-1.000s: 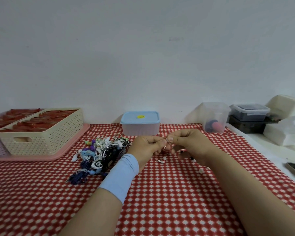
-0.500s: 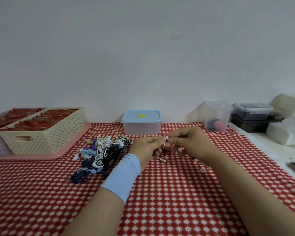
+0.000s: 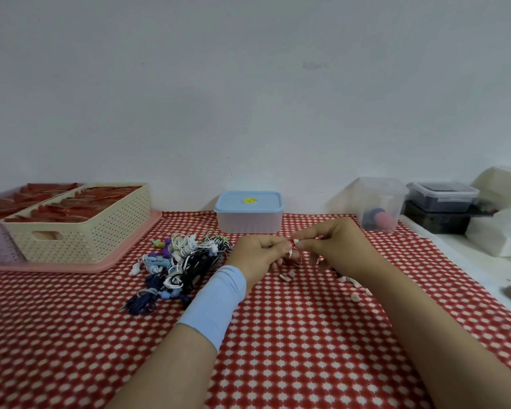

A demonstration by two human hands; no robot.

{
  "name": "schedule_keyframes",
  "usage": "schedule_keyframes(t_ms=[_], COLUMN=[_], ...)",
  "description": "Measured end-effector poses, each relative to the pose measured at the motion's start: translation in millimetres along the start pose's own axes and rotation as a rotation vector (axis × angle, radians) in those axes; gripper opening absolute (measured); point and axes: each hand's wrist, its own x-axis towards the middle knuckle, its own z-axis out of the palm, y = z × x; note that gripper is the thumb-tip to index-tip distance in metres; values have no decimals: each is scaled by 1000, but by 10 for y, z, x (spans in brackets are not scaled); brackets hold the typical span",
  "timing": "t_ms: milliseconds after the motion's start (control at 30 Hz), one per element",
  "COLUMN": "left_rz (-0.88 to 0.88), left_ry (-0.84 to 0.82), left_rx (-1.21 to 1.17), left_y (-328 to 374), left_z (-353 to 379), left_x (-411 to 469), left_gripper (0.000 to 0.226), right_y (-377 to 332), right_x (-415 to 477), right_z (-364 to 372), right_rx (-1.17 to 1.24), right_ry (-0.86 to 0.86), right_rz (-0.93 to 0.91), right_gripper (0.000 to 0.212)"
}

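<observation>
Fingertip work sits at the middle of the red checked worktop (image 3: 278,343): the left hand (image 3: 255,256) and right hand (image 3: 338,249) meet just above it. Each grip pinches the same tiny white piece (image 3: 295,242), which may carry a red thread, though it is too small to tell. The other fingers of both hands curl under. More white bits (image 3: 286,277) lie on the worktop just beneath the hands and to their right. Left of the left hand lies a tangle of cords (image 3: 183,261) with beads, and farther left a cream basket (image 3: 80,231). A blue-lidded box (image 3: 248,214) stands at the far edge behind the hands, with a clear tub (image 3: 379,205) to its right. By my reading, 1 piece is being fitted or peeled between 2 pinches, mid-step. The next move likely calls for a steady hold from 1 hand while the other pulls or twists gently, kept low so that a dropped bit lands among the rest.
</observation>
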Motion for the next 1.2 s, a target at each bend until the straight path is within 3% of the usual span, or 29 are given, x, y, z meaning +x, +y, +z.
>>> schedule_keyframes(t_ms=[233,467,633,833,1100,1200], left_rz=[5,21,79,92,-9,-17], left_ry=[-39,-130,-98,-102,-86,-64], left_rx=[-5,-48,45,-20,-334,-297], left_y=[-10,15,27,46,92,76], left_z=[-40,-59,-54,21,114,104], left_x=[-1,-30,-41,-57,-72,-66], left_gripper=[13,14,13,12,18,20], right_y=[-32,12,34,94,105,119], right_x=[-31,-25,3,23,21,29], right_z=[-68,-71,-50,-130,-36,23], right_rx=[105,192,197,320,355,279], right_ry=[-150,-141,-110,-218,-61,7], right_rz=[103,156,184,282,136,69], right_gripper=[15,12,11,15,12,10])
